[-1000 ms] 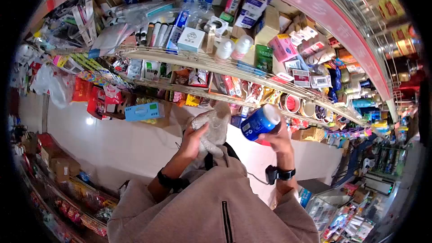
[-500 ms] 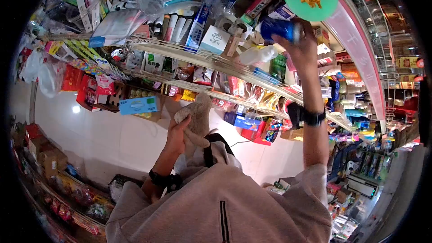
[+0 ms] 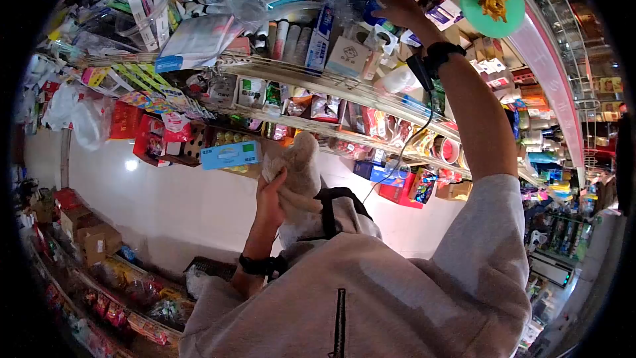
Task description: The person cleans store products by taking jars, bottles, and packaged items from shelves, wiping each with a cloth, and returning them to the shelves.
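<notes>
My left hand [image 3: 270,197] is closed on a pale, fuzzy cloth [image 3: 300,166], which hangs in front of my lap below the shelf edge. My right hand [image 3: 399,5] reaches far into the top shelf at the upper middle. Its fingers wrap round a blue object [image 3: 375,16], mostly hidden by the hand and shelf goods. Below that hand stands a white box [image 3: 348,57], and a white bottle [image 3: 399,79] lies near the shelf edge. A black device with a cable hangs from my right wrist.
A shelf rail [image 3: 285,73] runs across, with packets on the tiers below. A green disc with a golden flower [image 3: 493,2] hangs at the upper right. White bags [image 3: 89,119] hang left. Cardboard boxes [image 3: 99,242] and another shelf stand at the lower left.
My right hand has moved up and deeper into the top shelf with the blue object. The view has shifted, so the shelf goods appear further right. My left hand still holds the cloth.
</notes>
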The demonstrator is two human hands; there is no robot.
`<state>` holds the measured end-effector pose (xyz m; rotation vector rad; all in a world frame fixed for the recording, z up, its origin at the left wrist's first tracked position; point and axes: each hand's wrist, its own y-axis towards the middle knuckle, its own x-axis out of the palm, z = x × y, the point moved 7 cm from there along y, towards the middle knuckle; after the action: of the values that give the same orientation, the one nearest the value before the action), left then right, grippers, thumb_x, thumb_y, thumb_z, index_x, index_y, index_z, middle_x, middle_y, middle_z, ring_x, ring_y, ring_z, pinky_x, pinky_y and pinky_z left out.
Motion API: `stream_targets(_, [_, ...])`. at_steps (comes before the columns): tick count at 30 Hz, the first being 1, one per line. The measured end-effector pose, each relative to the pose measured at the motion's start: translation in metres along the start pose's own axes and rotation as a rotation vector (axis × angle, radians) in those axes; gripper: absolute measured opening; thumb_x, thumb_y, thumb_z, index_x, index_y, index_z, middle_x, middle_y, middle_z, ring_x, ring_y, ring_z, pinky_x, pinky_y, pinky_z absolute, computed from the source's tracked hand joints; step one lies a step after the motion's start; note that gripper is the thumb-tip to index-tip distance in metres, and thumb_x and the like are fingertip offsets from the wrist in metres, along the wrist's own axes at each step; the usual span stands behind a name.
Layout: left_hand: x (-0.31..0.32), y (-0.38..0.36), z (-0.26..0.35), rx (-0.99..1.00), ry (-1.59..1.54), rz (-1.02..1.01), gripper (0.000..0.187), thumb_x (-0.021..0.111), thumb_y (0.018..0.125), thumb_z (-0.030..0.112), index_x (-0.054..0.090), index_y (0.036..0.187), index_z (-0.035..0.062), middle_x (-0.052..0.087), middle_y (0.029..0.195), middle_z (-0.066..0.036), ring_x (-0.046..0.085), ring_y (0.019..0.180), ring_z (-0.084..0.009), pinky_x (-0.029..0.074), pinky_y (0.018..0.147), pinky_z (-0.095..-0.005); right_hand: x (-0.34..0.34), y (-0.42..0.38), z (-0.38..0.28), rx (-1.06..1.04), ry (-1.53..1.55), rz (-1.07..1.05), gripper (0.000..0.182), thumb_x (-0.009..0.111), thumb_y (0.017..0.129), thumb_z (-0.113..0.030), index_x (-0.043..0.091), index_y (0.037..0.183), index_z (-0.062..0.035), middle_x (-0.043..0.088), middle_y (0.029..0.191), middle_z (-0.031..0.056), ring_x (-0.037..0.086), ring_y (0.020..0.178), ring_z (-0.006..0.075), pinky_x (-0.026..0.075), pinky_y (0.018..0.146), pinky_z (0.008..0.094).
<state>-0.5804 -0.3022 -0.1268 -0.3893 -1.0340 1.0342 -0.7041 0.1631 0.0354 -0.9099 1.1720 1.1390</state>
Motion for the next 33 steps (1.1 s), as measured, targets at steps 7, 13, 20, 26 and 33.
stream_targets(7, [-0.026, 0.018, -0.005, 0.065, -0.036, -0.118, 0.049, 0.062, 0.093, 0.014, 0.046, 0.139, 0.0083, 0.057, 0.132, -0.013, 0.057, 0.12, -0.0335, 0.052, 0.096, -0.0523, 0.028, -0.003, -0.011, 0.113, 0.247, -0.193, 0.06, 0.071, 0.088, -0.035, 0.051, 0.133, -0.0012, 0.059, 0.126, 0.0207, 0.056, 0.119, 0.0369, 0.046, 0.101, 0.041])
stream_targets(13, [-0.014, 0.003, 0.011, 0.011, -0.067, -0.108, 0.039, 0.06, 0.095, 0.01, 0.051, 0.133, 0.0069, 0.06, 0.126, -0.009, 0.06, 0.116, -0.0277, 0.055, 0.093, -0.0503, 0.016, -0.014, -0.015, 0.063, 0.187, -0.08, 0.057, 0.067, 0.09, -0.035, 0.051, 0.135, -0.0036, 0.052, 0.139, 0.0222, 0.056, 0.119, 0.0378, 0.045, 0.103, 0.0418])
stream_targets(20, [0.001, -0.004, 0.015, -0.038, 0.119, -0.238, 0.036, 0.061, 0.095, 0.008, 0.055, 0.13, 0.0053, 0.059, 0.125, -0.009, 0.056, 0.12, -0.0235, 0.048, 0.1, -0.0385, -0.083, -0.151, -0.095, 0.216, 0.688, 0.254, 0.031, 0.07, 0.086, -0.014, 0.062, 0.114, -0.0044, 0.064, 0.11, 0.0189, 0.066, 0.092, 0.0326, 0.054, 0.081, 0.0407])
stream_targets(26, [0.084, -0.018, 0.017, 0.319, 0.992, -0.732, 0.062, 0.057, 0.093, 0.004, 0.027, 0.147, 0.003, 0.036, 0.148, -0.013, 0.036, 0.137, -0.023, 0.031, 0.113, -0.0372, -0.045, -0.251, -0.247, -0.147, 1.05, -0.046, 0.059, 0.078, 0.078, -0.012, 0.056, 0.133, -0.0075, 0.058, 0.131, 0.0142, 0.053, 0.124, 0.0337, 0.042, 0.109, 0.0438])
stream_targets(33, [0.094, -0.035, -0.036, -0.172, 0.9, -0.986, 0.065, 0.061, 0.091, 0.004, 0.031, 0.148, 0.0044, 0.046, 0.138, -0.007, 0.048, 0.124, -0.0165, 0.041, 0.103, -0.0341, -0.043, -0.322, -0.238, 0.086, 1.188, -0.011, 0.034, 0.067, 0.087, -0.014, 0.058, 0.118, -0.0028, 0.062, 0.117, 0.0172, 0.059, 0.109, 0.0383, 0.049, 0.093, 0.0469])
